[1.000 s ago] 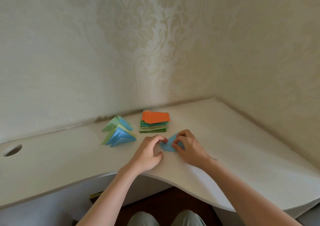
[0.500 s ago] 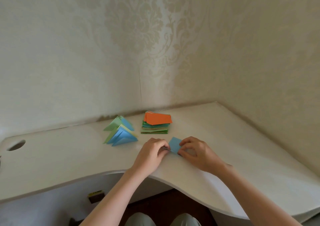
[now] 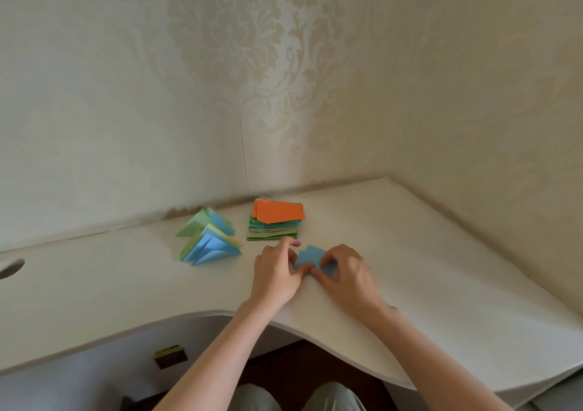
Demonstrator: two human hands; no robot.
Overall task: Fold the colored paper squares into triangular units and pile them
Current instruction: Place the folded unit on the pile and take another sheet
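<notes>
A small blue paper (image 3: 309, 257) lies partly folded on the white desk (image 3: 426, 252), between my two hands. My left hand (image 3: 277, 273) pinches its near left edge with thumb and curled fingers, while the index finger points out toward the stack. My right hand (image 3: 345, 273) holds the paper's right side, its fingers curled over it. Behind them sits a stack of paper pieces (image 3: 275, 223) with an orange sheet on top. A pile of folded blue, green and pale yellow triangular units (image 3: 208, 241) stands to the left of the stack.
The desk fits into a corner of patterned beige walls (image 3: 252, 63). A round cable hole (image 3: 11, 267) is at the far left. The desk's front edge (image 3: 195, 314) curves inward above my knees. A small dark box (image 3: 170, 355) lies under the desk.
Both hands have kept working the blue paper on the desk; its upper part now sticks up between them, and my left index finger has stretched out toward the stack.
</notes>
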